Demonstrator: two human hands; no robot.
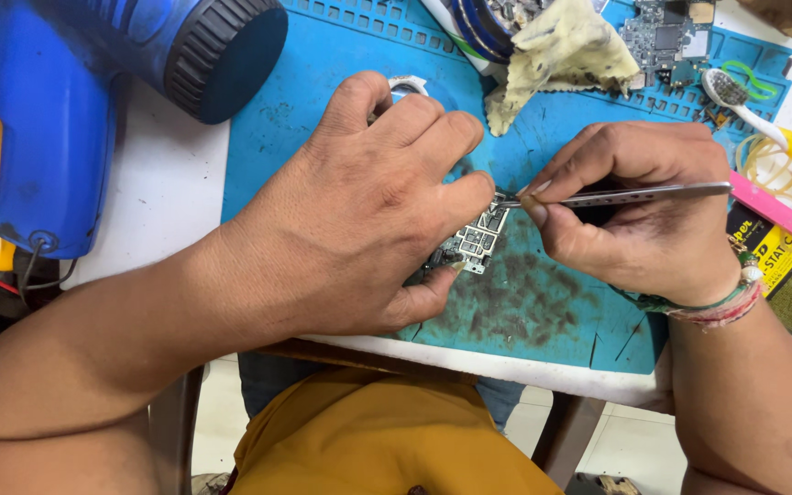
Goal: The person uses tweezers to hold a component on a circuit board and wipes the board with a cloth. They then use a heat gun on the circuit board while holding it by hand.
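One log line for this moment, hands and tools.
left hand: pins circuit board | right hand: grips tweezers, tips at board | surface: blue mat

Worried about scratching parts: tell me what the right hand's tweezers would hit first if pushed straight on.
The right hand points the tweezers leftward at the circuit board; their tips look already at it. Just beyond sit the left hand's fingertips. Depth unclear.

Bulky blue plastic heat gun with black ribbed nozzle (93, 101) lies top left, half on the white table (162, 192). Crumpled yellowish stained cloth (561, 50) sits at the top edge. White-handled brush (735, 99) lies upper right, beside a second small green circuit board (657, 35). Flat pink plastic tool (776, 211) at right.
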